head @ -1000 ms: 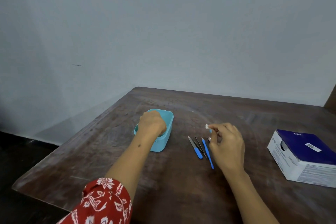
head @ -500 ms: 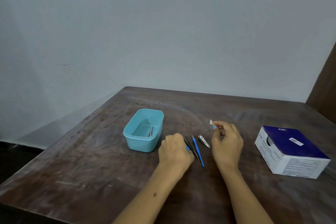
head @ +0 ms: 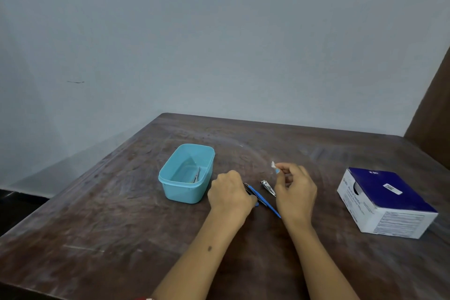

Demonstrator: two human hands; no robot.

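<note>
A light blue plastic tub (head: 187,192) stands on the dark wooden table (head: 121,214), and a small metal tool (head: 196,175) lies inside it. Just right of the tub, my left hand (head: 229,192) rests knuckles-up over the near ends of several thin blue-handled tools (head: 265,202); its fingers curl over them, but the grip itself is hidden. A silver nail clipper (head: 267,187) lies between my hands. My right hand (head: 295,192) pinches a small white and blue swab (head: 274,167) above the table.
A white and dark blue cardboard box (head: 387,202) sits at the right side of the table. A brown wooden panel (head: 433,114) rises at the far right. A pale wall backs the table, whose left edge drops to a dark floor.
My left hand left the tub, where a metal tool now lies, and came down on the blue-handled tools. My right hand kept pinching the swab and barely moved.
</note>
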